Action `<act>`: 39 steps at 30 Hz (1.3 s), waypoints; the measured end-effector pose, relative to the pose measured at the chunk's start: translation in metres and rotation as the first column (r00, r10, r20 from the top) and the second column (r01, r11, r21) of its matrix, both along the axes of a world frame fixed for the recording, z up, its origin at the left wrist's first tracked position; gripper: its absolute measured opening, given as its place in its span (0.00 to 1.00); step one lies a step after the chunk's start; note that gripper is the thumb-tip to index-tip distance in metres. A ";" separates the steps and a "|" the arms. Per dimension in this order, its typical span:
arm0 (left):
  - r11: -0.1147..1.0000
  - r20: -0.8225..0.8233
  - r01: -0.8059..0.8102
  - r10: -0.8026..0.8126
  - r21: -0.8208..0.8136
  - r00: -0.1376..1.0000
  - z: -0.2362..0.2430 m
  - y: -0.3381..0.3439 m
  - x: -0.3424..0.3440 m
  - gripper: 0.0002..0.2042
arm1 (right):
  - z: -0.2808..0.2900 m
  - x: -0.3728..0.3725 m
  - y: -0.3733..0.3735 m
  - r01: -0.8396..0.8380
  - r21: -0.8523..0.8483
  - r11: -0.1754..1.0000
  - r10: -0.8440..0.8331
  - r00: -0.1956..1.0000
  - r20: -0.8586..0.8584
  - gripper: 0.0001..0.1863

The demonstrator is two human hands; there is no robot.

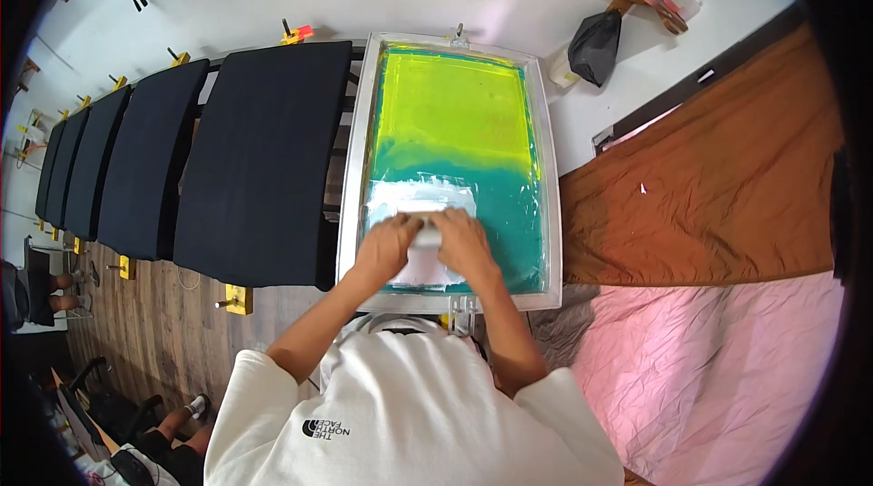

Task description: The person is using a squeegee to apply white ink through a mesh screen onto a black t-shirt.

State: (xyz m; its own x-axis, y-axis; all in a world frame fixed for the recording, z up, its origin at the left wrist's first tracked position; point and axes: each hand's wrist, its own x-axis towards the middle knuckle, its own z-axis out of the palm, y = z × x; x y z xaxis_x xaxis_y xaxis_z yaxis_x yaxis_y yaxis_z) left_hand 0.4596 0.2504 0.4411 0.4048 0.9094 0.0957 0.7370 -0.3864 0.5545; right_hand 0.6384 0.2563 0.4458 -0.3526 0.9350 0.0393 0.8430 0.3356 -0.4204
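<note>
A silkscreen in a pale metal frame point(551, 213) lies in front of me. Its far half is a yellow-green panel point(455, 104); teal point(509, 231) covers the nearer half. White ink point(423, 190) is smeared over the near left part of the mesh. Both of my hands grip a squeegee point(426, 235) there, slightly blurred. My left hand point(388, 247) has its fingers wrapped over the left end, and my right hand point(466, 245) clasps the other end. The squeegee's lower edge is hidden.
Several black fabric-covered boards point(264, 159) stand in a row to the left, with yellow clamps point(238, 299) at their ends. Brown cloth point(700, 177) and pink sheeting point(700, 359) hang at the right. A black bag point(597, 48) hangs under a shelf. Other people's legs point(177, 422) show at lower left.
</note>
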 end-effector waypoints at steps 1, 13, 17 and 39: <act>0.997 0.025 0.013 -0.015 0.082 1.000 -0.009 -0.017 -0.004 0.18 | 0.000 -0.002 -0.014 -0.016 -0.008 1.000 0.016 1.000 -0.020 0.19; 0.981 -0.027 0.065 -0.071 -0.184 0.997 0.034 -0.028 -0.010 0.21 | 0.036 -0.005 -0.032 -0.038 -0.198 0.979 0.059 0.993 0.100 0.16; 0.999 0.072 -0.002 0.000 0.034 0.997 0.010 0.030 -0.006 0.17 | 0.027 -0.007 0.029 -0.013 -0.067 0.998 0.019 0.995 0.102 0.18; 0.997 0.025 0.065 -0.064 -0.029 0.998 0.013 -0.018 -0.015 0.17 | 0.035 -0.010 -0.019 -0.042 -0.185 0.982 0.063 0.992 0.106 0.17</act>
